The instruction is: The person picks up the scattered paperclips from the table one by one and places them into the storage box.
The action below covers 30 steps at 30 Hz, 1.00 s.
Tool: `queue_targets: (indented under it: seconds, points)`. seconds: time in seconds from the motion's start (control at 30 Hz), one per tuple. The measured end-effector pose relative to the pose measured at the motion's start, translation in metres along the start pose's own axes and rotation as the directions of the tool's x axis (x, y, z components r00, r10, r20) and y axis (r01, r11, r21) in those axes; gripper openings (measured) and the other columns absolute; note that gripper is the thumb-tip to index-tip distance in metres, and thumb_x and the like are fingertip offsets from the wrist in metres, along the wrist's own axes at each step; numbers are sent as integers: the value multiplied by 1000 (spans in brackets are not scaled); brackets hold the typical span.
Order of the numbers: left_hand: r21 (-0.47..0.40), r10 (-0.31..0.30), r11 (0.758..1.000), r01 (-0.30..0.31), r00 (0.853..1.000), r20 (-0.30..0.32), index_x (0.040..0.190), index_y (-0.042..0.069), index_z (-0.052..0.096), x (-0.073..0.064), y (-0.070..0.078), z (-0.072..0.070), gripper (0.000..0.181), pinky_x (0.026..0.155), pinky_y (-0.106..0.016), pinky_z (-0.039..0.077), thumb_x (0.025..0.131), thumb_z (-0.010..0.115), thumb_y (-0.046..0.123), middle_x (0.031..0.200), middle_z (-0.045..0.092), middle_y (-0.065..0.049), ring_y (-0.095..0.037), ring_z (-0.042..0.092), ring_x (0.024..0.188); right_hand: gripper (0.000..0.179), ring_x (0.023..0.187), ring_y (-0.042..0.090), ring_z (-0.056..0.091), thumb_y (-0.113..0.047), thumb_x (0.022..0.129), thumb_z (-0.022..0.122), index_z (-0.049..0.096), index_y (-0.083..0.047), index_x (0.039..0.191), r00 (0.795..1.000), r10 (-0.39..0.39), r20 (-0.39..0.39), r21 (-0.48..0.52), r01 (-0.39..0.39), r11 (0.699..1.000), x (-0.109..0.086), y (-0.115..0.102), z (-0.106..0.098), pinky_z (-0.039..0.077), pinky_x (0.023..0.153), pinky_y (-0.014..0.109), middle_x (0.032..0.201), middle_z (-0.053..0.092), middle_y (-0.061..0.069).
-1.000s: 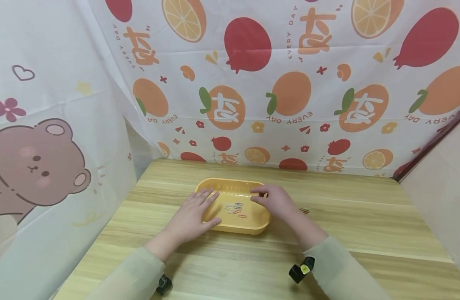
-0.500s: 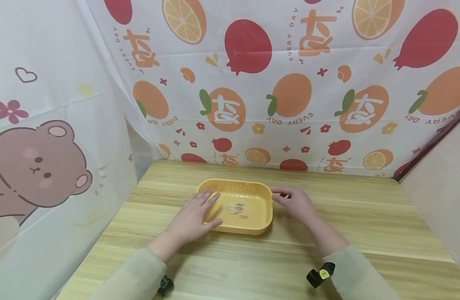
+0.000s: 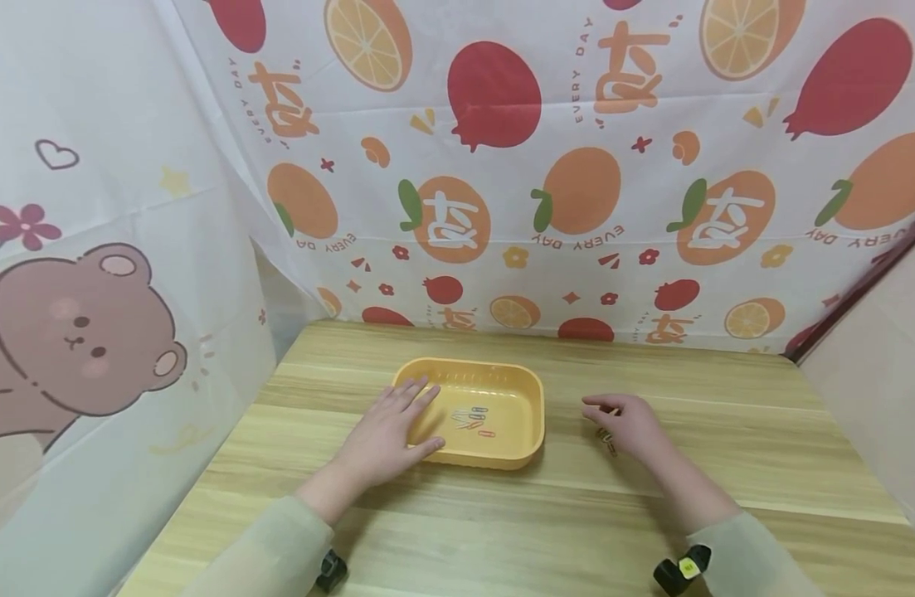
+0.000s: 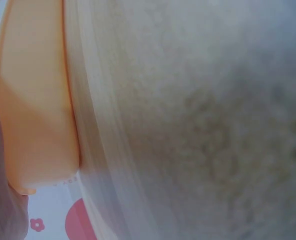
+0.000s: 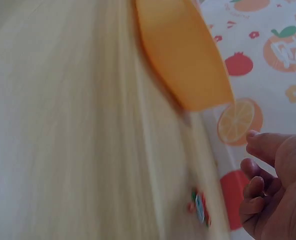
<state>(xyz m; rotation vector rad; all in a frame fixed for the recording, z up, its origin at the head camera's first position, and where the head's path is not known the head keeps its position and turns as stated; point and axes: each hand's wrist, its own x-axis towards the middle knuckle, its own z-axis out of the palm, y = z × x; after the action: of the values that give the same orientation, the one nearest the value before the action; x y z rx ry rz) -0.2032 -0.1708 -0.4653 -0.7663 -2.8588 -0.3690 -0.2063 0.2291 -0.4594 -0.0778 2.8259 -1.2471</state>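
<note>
Head view: the right hand (image 3: 630, 424) has swung from the yellow tray (image 3: 494, 462) out to its three o'clock, fingers loosely curled on nothing, beside loose paper clips (image 3: 606, 442)! The left hand (image 3: 385, 433) stays spread over nine o'clock; tray clips (image 3: 478, 416) lie inside; twelve o'clock's cloth (image 3: 502, 220) reads "EVERY DAY".

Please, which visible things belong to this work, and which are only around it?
Probably for work:
- yellow tray, left hand on it
- paper clips inside it
- blurred items near right hand, likely clips

Only around:
- wooden table
- fruit-print cloth
- bear-print cloth
</note>
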Motion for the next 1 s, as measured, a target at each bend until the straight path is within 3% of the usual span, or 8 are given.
queue_targets:
  seconds: [0.33,0.5,0.6,0.7,0.8,0.9,1.0]
  points:
    - [2,1,1000,-1,1000,-2,156,20,34,-1,3,-2,82,121,-50,17,91,60,62,161,29,-5,-28,23,149,37,63,16,55,-25,97,65,67,-3,126,998,55,-4,24,-55,998,-17,35,-17,48,54,29,92,65,6]
    - [11,4,1000,-4,1000,-1,156,20,33,-1,2,-3,82,121,-50,18,91,57,64,161,29,-6,-29,24,149,37,67,17,54,-27,97,65,68,-5,127,998,62,-6,-10,-62,998,-17,39,-21,47,56,31,96,66,7]
    - [13,7,1000,-7,1000,4,157,21,32,0,1,-3,83,121,-50,18,91,49,70,162,28,-5,-28,24,149,36,67,17,52,-26,97,64,68,-5,126,998,60,-2,-22,-60,998,-15,40,-22,45,56,31,104,69,10]
    - [13,6,1000,-6,1000,5,157,22,32,0,0,-3,84,121,-49,18,91,47,71,162,28,-4,-28,24,149,32,75,19,55,-23,97,64,70,-5,123,1000,32,-2,-56,-32,998,-12,43,-22,47,63,33,112,70,13]
    - [5,6,1000,-6,1000,-3,156,21,33,0,-1,-3,82,122,-49,17,91,56,65,161,30,-6,-29,25,148,28,94,25,62,-21,97,64,72,-6,119,1000,2,1,-87,-1,996,-8,47,-21,52,79,42,117,70,15]
    - [-3,-3,1000,3,1000,-1,156,21,33,1,-1,-3,82,122,-48,15,90,61,60,161,29,-5,-29,24,149,25,109,34,63,-19,96,65,74,-8,116,1000,-21,1,-119,21,993,-4,51,-20,50,92,53,119,69,16]
    - [2,-7,1000,6,1000,11,157,22,31,1,-1,-3,82,123,-46,13,91,60,61,162,27,-4,-28,23,149,22,114,39,61,-19,95,67,75,-9,113,999,-38,-3,-144,37,989,-2,52,-20,47,97,57,118,69,17]
